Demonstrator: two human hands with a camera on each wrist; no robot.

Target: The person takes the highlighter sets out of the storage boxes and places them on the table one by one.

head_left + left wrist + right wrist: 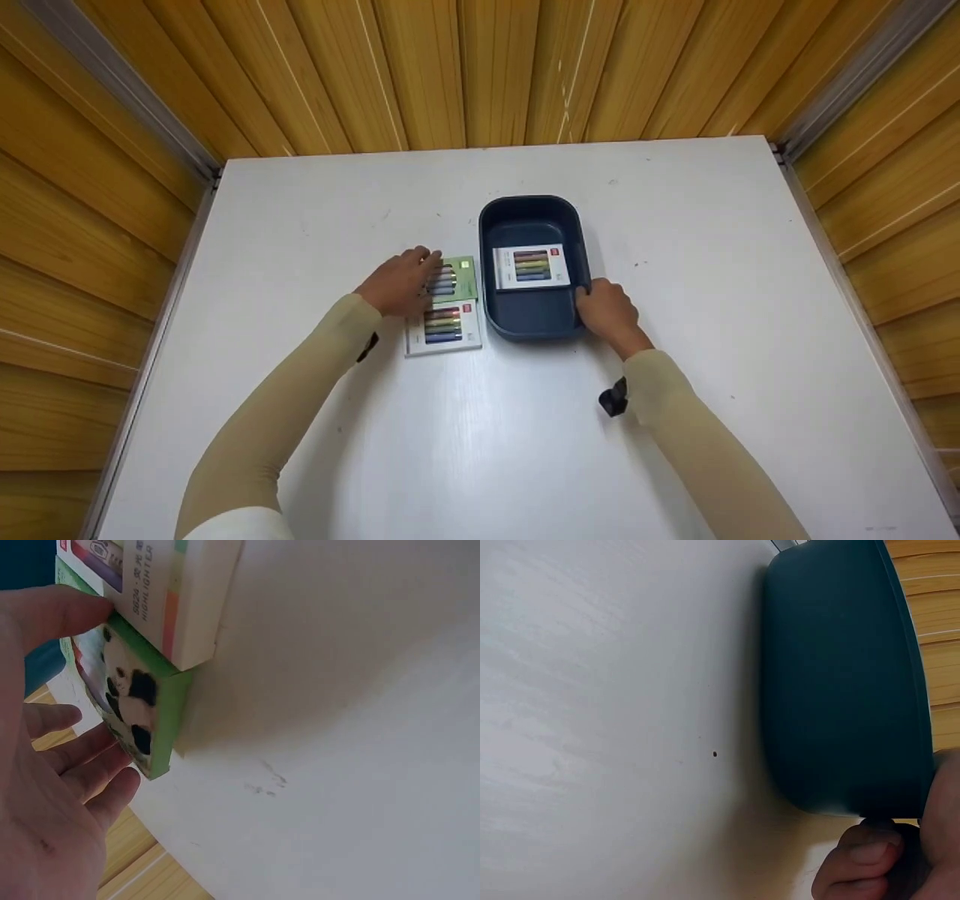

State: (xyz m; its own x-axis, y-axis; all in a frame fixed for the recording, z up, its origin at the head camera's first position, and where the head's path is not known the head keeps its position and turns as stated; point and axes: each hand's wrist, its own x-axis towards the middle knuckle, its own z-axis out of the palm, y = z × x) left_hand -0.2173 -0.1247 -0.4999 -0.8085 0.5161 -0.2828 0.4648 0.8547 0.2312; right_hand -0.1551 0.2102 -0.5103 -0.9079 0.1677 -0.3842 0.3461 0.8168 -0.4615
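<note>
My left hand [400, 283] pinches the green box [465, 281] by opposite edges; my right hand [609, 309] grips the tray [529, 312], which I should steady while lifting level

glare on table [465, 450], soft shadows

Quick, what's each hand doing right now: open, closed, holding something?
Left hand: thumb on the green box; whether it's gripping cannot be told.
Right hand: closed, holding the dark blue tray by its side.
</note>
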